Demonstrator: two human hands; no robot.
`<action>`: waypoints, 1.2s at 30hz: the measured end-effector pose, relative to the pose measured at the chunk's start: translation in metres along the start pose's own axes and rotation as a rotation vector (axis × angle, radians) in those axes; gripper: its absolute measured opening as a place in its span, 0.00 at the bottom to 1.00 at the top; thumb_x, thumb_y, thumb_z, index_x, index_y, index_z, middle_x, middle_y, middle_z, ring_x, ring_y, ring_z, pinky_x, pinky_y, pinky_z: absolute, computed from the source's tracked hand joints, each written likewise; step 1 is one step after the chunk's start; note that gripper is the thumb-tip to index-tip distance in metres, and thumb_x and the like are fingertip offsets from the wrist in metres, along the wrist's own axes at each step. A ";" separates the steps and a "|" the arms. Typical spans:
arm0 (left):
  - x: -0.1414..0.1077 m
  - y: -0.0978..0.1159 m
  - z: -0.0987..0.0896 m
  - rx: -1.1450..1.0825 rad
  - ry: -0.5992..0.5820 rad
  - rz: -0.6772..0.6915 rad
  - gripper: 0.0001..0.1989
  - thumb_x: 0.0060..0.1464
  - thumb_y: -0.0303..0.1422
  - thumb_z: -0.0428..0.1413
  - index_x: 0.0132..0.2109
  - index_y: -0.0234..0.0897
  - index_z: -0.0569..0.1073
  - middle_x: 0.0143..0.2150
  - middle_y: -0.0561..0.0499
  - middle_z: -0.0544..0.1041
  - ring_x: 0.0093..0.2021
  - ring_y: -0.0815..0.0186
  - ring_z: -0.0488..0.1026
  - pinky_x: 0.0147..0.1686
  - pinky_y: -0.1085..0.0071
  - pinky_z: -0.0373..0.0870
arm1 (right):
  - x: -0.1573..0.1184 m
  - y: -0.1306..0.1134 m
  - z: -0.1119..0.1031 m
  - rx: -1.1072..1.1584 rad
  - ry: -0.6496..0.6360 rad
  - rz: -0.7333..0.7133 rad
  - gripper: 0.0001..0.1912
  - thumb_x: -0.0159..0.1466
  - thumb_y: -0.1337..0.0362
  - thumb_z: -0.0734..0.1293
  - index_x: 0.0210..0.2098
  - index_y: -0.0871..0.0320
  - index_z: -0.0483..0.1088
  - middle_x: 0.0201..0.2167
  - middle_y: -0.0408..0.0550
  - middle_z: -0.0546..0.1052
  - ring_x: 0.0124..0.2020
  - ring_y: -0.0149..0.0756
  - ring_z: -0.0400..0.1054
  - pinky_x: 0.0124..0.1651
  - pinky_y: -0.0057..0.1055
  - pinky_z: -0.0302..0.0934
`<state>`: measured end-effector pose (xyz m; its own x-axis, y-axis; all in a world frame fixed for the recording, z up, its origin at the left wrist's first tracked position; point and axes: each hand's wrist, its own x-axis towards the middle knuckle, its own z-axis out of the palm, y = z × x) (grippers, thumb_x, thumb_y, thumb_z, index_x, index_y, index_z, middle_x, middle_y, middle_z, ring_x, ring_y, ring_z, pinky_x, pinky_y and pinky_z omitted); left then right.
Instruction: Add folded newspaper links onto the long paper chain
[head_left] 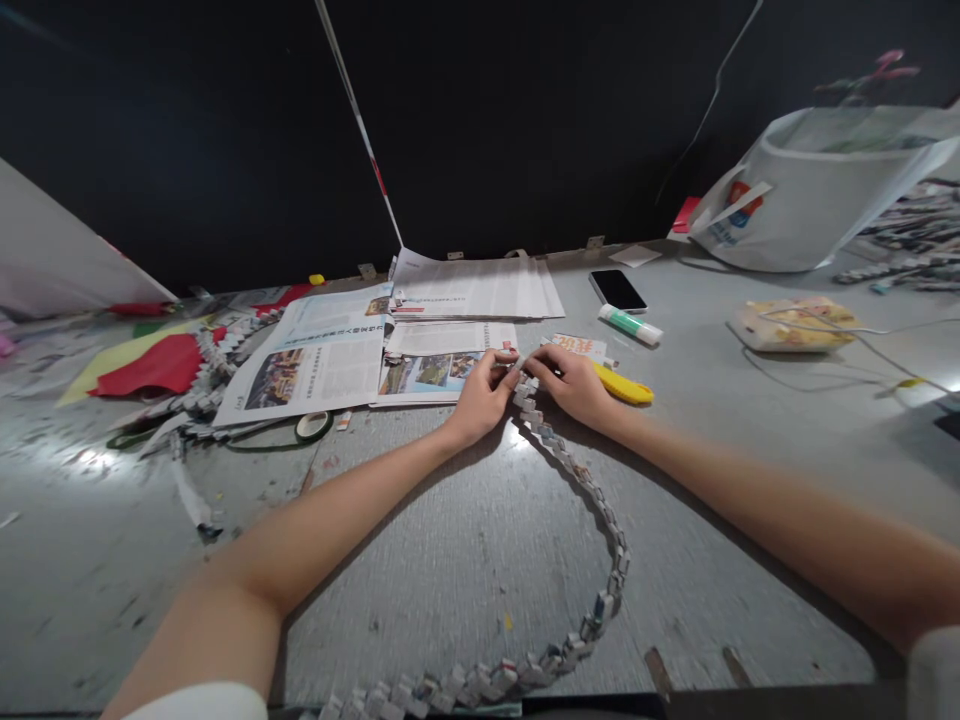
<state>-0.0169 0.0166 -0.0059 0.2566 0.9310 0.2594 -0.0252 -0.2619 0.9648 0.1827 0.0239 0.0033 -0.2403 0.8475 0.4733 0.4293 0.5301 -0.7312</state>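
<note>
A chain of folded newspaper strips [616,560] curves across the grey table from my fingers round to the near edge, where the frame cuts it off. At its far end, my left hand [480,398] pinches a small pale paper piece between thumb and forefinger. My right hand [574,383] is closed on the same end from the other side, its fingertips close to those of the left. The fingers partly hide the paper there. Beside the right hand lies a yellow utility knife [626,385], partly covered by it. Printed newspaper sheets [319,350] spread out beyond the left hand.
Farther back are a stack of white paper [469,285], a black phone [617,290] and a green-and-white glue stick [631,325]. A tape roll [313,427] lies left near red paper [157,367]. To the right stand a tissue pack [799,325] and a white bag [802,200].
</note>
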 end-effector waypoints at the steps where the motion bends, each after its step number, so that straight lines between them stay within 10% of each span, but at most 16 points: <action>1: 0.000 0.001 0.000 -0.037 0.014 -0.018 0.25 0.62 0.54 0.68 0.51 0.39 0.73 0.34 0.52 0.79 0.32 0.67 0.74 0.34 0.71 0.66 | 0.000 0.000 0.000 0.008 0.025 0.009 0.15 0.76 0.48 0.66 0.41 0.52 0.73 0.35 0.48 0.82 0.36 0.42 0.75 0.43 0.39 0.67; 20: -0.006 0.018 0.004 -0.109 0.072 0.060 0.21 0.63 0.48 0.68 0.52 0.43 0.70 0.41 0.51 0.82 0.37 0.65 0.77 0.39 0.69 0.72 | -0.013 -0.004 0.000 -0.157 0.019 -0.291 0.13 0.79 0.57 0.63 0.40 0.51 0.74 0.35 0.50 0.80 0.38 0.42 0.75 0.44 0.40 0.69; 36: -0.007 0.019 0.005 -0.113 0.009 0.050 0.23 0.64 0.49 0.67 0.54 0.42 0.69 0.38 0.52 0.81 0.35 0.67 0.73 0.37 0.70 0.69 | -0.014 -0.010 -0.002 -0.176 0.021 -0.275 0.12 0.79 0.55 0.63 0.40 0.51 0.71 0.35 0.50 0.77 0.37 0.43 0.73 0.44 0.41 0.69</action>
<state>-0.0144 0.0034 0.0105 0.2439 0.9199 0.3071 -0.1464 -0.2781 0.9493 0.1837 0.0072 0.0048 -0.3515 0.6713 0.6526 0.4953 0.7249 -0.4788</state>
